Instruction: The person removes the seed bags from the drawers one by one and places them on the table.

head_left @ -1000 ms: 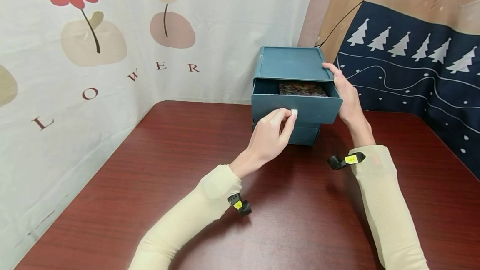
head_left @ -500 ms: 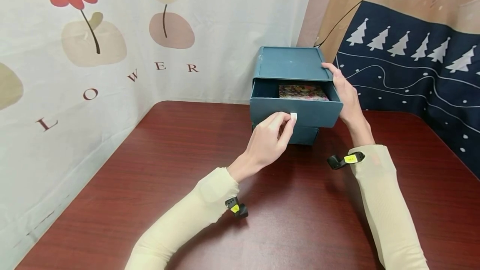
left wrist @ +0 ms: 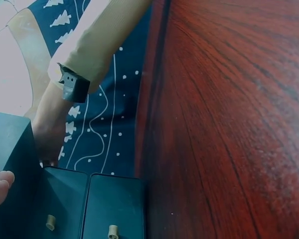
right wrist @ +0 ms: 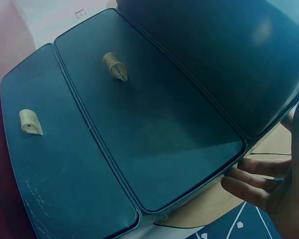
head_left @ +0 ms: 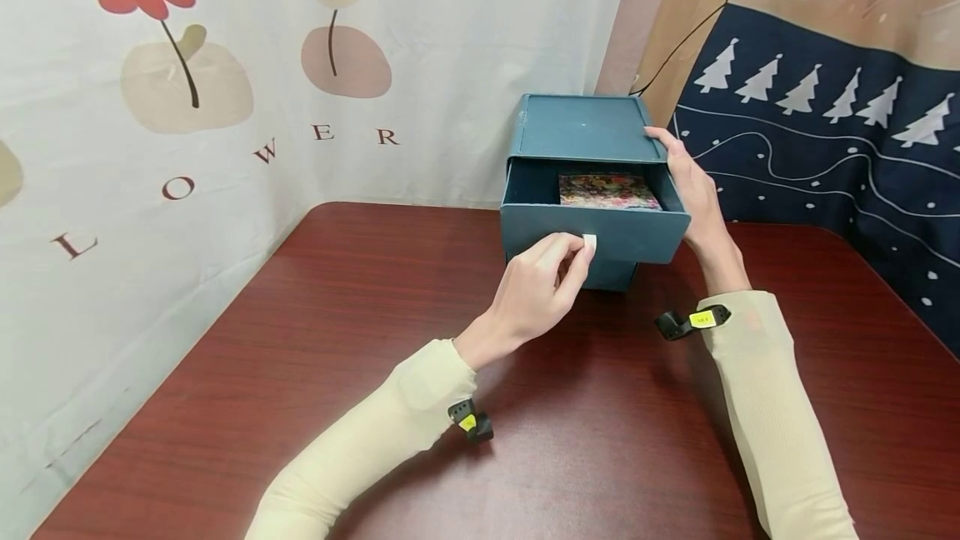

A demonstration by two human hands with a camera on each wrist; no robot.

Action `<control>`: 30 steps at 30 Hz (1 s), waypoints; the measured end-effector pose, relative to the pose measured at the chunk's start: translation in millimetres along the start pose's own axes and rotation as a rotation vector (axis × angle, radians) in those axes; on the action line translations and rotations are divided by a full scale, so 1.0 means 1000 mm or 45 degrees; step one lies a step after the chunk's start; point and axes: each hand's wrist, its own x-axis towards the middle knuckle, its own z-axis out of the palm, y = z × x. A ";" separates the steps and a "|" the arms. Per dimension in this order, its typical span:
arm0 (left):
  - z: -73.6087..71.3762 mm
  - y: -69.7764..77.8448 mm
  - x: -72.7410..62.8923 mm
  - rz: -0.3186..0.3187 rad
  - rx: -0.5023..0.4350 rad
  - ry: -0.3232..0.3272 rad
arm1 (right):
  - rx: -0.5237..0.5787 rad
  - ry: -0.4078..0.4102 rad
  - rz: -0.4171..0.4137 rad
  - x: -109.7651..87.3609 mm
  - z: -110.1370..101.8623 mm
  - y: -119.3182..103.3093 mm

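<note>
A blue-green drawer cabinet (head_left: 588, 127) stands at the back of the table, its top drawer (head_left: 536, 227) pulled out. My left hand (head_left: 528, 290) pinches the small white pull tab (head_left: 590, 241) on that drawer's front between thumb and forefinger. Inside the drawer lies a flat rectangular thing with a colourful pattern (head_left: 607, 190). My right hand (head_left: 697, 198) rests against the cabinet's right side, a fingertip at the top edge. In the right wrist view its extended fingers (right wrist: 246, 189) touch the side beside two closed lower drawers (right wrist: 154, 129).
Pale pull tabs (right wrist: 114, 66) stick out of the lower drawers. The dark red wooden table (head_left: 420, 273) stretches toward me. Behind it hang a white flower-print curtain (head_left: 450, 40) and a navy cloth with white trees (head_left: 810, 140).
My left hand has drawn the top drawer farther out toward me, and more of the patterned thing inside shows. The right hand has stayed at the cabinet's side.
</note>
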 end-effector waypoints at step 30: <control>-0.003 0.005 -0.008 0.185 0.068 0.050 | 0.032 0.004 0.034 -0.003 -0.001 -0.005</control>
